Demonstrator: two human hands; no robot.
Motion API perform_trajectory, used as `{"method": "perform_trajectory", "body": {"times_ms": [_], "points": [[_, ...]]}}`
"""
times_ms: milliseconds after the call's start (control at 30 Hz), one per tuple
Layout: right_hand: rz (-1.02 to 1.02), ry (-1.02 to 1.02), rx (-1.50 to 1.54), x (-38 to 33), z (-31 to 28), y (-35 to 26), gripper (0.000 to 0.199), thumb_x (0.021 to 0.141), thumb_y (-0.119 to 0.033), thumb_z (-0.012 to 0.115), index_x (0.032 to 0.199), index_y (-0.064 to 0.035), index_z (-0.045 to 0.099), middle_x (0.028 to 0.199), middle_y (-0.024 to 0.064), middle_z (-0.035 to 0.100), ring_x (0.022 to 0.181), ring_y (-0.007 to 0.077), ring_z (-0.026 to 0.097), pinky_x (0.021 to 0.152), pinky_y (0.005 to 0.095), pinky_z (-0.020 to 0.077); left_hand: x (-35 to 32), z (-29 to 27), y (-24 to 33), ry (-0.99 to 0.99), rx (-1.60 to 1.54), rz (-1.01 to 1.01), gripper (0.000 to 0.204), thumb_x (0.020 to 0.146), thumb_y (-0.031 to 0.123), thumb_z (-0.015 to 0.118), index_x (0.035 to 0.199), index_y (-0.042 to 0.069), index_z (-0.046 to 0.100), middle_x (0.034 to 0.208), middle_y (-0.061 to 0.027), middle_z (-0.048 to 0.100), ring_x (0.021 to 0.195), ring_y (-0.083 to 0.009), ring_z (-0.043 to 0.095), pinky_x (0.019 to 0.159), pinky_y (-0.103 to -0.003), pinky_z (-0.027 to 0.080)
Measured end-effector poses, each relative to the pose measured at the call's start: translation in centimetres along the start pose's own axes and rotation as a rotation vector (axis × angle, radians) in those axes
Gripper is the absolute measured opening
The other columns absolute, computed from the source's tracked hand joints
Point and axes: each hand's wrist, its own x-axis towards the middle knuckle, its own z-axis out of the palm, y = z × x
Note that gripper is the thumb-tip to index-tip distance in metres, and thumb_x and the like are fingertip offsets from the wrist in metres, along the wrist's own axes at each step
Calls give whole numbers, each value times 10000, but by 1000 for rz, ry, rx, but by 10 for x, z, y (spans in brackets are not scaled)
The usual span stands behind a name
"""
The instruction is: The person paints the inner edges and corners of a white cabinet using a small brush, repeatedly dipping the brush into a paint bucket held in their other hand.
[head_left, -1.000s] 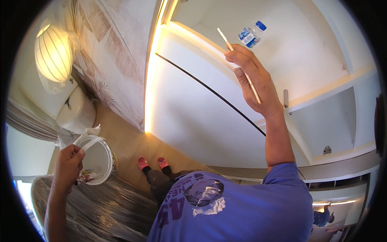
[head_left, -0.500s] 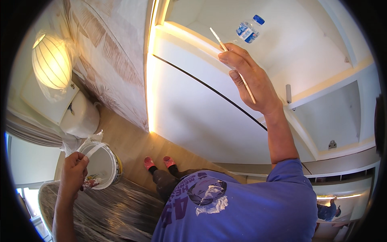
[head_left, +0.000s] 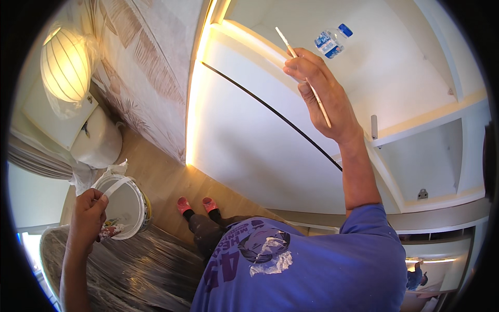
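My right hand (head_left: 325, 96) is raised at the upper right, fingers pinched around a thin paintbrush (head_left: 319, 103). The brush's pale tip points up and left, in front of the white panel's lit top edge. Low at the left, my left hand (head_left: 87, 216) is closed on the white strap handle (head_left: 117, 186) of a paint bucket (head_left: 140, 208). The bucket's rim and inside are pale, with a coloured label on its outer wall. Just below my left fingers a reddish, paint-smeared object (head_left: 110, 230) shows; whether my hand grips it, I cannot tell.
A plastic water bottle (head_left: 330, 42) with a blue cap lies in the white recess beyond my right hand. A black strip (head_left: 270, 112) crosses the white panel. Plastic wraps a glowing lantern (head_left: 65, 65) and covers brown furniture (head_left: 135, 265). A patterned wall (head_left: 145, 67) stands at left.
The whole view has shifted slightly, with the feet and bucket lower left in the picture and the bottle further right. Both hands keep their holds; the brush is at nearly the same angle.
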Motion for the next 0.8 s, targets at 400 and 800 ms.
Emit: {"method": "perform_trajectory", "body": {"times_ms": [400,800], "points": [[-2,-7,55,28,21,1,330,997,-9,564,1310,-109,546,1371,130,573,928,331,681,773,419,567,-1,0,0,-17,-21,14,181,1032,158,590,935,6,584,591,48,453,491,-46,367,464,-268,286],[-199,362,45,20,2,-6,326,948,-12,648,1272,-51,643,1332,180,626,1057,323,689,840,390,575,-3,0,4,-4,-27,-7,182,1030,179,605,951,15,594,586,47,457,480,-45,370,449,-263,281]]}}
